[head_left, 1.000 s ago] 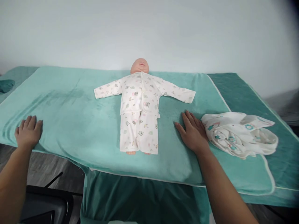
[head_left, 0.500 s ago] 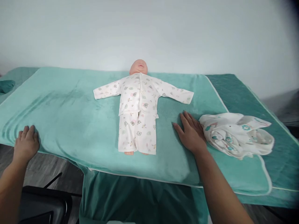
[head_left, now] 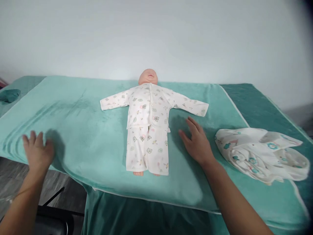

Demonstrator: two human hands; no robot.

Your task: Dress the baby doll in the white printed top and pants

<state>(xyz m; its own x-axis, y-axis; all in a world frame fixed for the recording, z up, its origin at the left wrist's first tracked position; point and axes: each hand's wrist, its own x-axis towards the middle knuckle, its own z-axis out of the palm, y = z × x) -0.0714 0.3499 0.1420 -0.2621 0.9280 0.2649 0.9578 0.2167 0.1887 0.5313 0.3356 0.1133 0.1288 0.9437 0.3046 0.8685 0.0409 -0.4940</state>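
A baby doll [head_left: 148, 77] lies on its back on a green blanket [head_left: 80, 137], arms stretched out sideways. It wears a white printed shirt [head_left: 160, 111] with long sleeves and matching trousers [head_left: 146, 151]; the toes show below the cuffs. My left hand [head_left: 38, 150], fingers spread, hovers over the blanket's near left part and holds nothing. To the right of the doll, my right hand [head_left: 197, 140] hangs above the blanket with fingers apart and nothing in them. Beyond it, to the right, lies a crumpled white printed cloth [head_left: 256, 155].
A darker green cover [head_left: 244, 98] lies under the blanket on the table. A pale wall [head_left: 156, 36] rises behind. At the lower left, a black chair [head_left: 52, 220] stands on the grey floor [head_left: 66, 186] by the table's near edge.
Both hands have lifted off the blanket. My left hand has moved right, and my right hand has come away from the crumpled cloth. The view has shifted slightly; the doll lies as before.
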